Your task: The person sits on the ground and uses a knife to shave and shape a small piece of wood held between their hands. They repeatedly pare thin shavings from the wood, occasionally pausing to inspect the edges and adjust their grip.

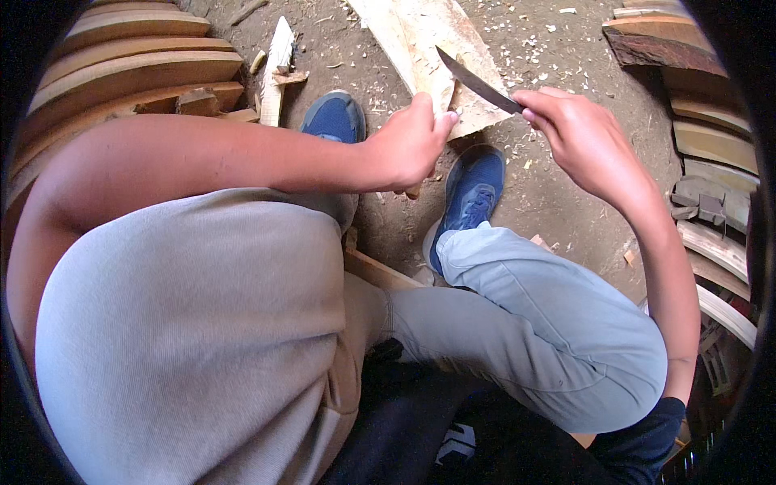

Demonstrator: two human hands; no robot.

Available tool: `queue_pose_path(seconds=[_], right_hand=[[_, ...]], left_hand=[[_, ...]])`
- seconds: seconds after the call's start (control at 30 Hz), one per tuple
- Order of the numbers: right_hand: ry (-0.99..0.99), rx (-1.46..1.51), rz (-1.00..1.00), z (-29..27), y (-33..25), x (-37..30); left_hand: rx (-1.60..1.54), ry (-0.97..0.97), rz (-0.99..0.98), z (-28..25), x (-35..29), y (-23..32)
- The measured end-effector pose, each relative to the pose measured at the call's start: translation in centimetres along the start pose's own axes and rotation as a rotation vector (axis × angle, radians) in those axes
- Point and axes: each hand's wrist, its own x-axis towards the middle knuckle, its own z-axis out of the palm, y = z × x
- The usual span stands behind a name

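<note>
My left hand [408,147] is closed round a small piece of wood [444,90]. The upper part of the wood stands out past my thumb, and a short end shows below the fist. In my right hand [580,137] is a knife [477,82] with a dark, slightly curved blade. Its tip points up and left, over the pale wooden board [396,36] that lies on the ground. The blade is just beyond the held wood; whether they touch I cannot tell. My fingers hide the knife's handle.
My blue shoes [477,190] are on the dirt floor [566,190], among scattered wood shavings. Stacked planks [145,73] line the left side, and more cut timber [711,137] is piled at the right. A split wood strip [277,69] lies beyond the left shoe [334,115].
</note>
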Motion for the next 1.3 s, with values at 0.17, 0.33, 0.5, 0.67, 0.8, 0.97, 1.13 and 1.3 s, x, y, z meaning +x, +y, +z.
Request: queue_pose_path(seconds=[0.17,0.33,0.5,0.67,0.8,0.97,1.13,1.3], right_hand=[[-0.012,-0.013,-0.018,0.0,0.2,0.0],[-0.032,-0.006,-0.020,0.0,0.0,0.1],[0.001,-0.014,-0.068,0.1,-0.1,0.2],[-0.035,-0.125,-0.108,-0.8,-0.7,1.3],[-0.028,-0.124,-0.138,-1.1,-0.6,2.5],[-0.094,0.053,-0.253,-1.4,0.8,4.8],[-0.494,0.559,0.037,-1.9,3.9,6.7],[-0.558,0.763,0.042,-1.1,5.6,7.1]], left_hand=[[0.000,-0.012,-0.005,-0.1,-0.1,0.2],[-0.028,-0.032,-0.033,-0.3,-0.5,0.7],[0.059,-0.012,0.004,0.0,-0.2,0.4],[0.165,0.018,0.053,-0.1,0.1,-0.1],[0.186,0.038,0.041,0.0,0.3,-0.5],[0.138,0.031,0.003,-0.4,-0.1,-0.1],[0.148,0.018,0.026,-0.4,0.0,-0.2],[0.155,0.040,0.066,-0.1,0.4,-0.6]])
